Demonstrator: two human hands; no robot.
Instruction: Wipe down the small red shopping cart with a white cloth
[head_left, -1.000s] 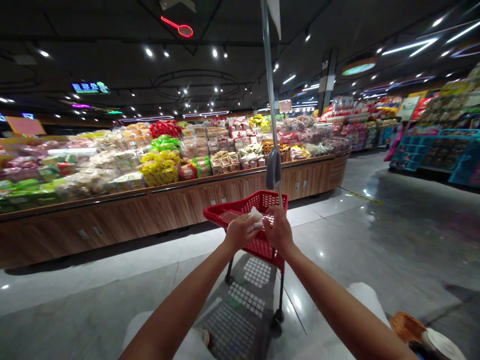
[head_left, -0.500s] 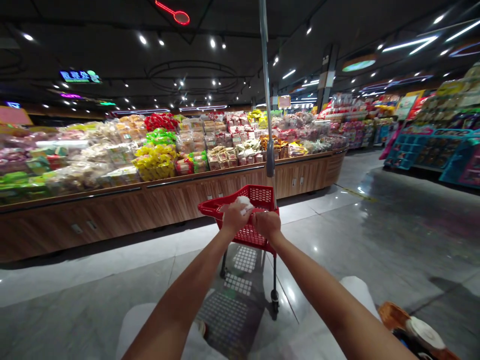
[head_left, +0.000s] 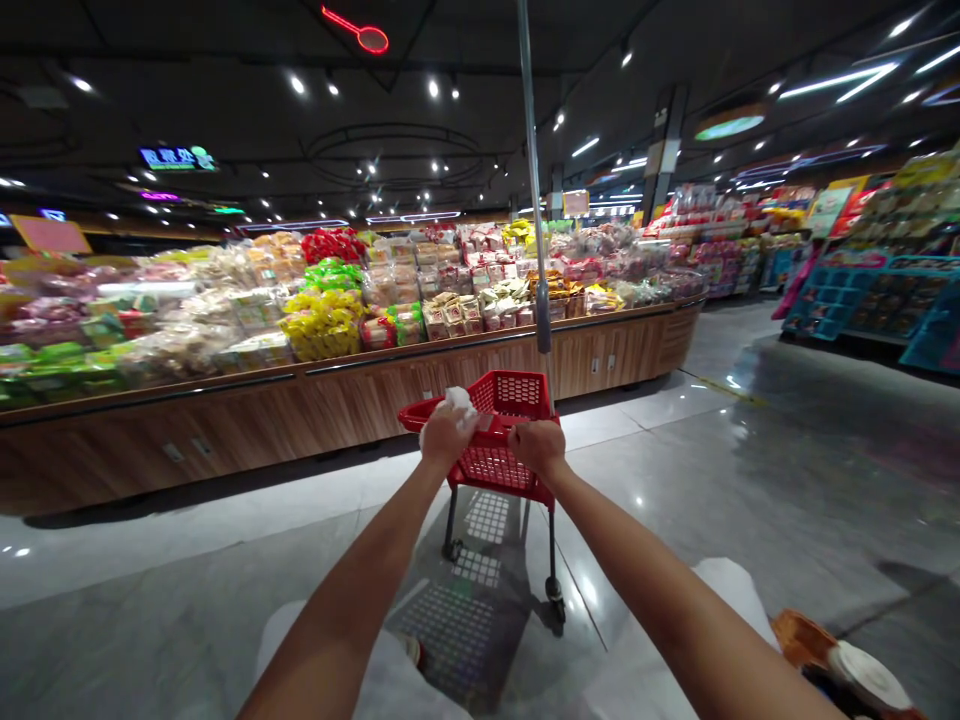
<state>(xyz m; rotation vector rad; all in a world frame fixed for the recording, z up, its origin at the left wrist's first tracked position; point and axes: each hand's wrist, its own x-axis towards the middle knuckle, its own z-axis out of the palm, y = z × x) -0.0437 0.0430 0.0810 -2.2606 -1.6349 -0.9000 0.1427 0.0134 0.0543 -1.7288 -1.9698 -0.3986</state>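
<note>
My left hand [head_left: 448,437] rests at the left of the rim of a small red plastic wheeled shopping basket [head_left: 495,468]. It is closed on a crumpled white tissue or wrapper [head_left: 459,402], which sticks out above the fingers. My right hand [head_left: 537,447] is curled over the basket's near rim. A thin metal pole [head_left: 534,180] rises from the basket's far side. The basket stands on a dark frame with small castors [head_left: 555,590], and its inside is mostly hidden by my hands.
A long wood-fronted display counter [head_left: 322,415] piled with bagged snacks runs ahead and to the left. Stocked shelves [head_left: 870,270] stand at the right. The floor is polished grey tile. My white-clothed legs and a woven orange object [head_left: 802,640] show at the bottom.
My left hand has moved left, away from my right hand, and the white tissue now shows more above it. The basket has shifted slightly left in view.
</note>
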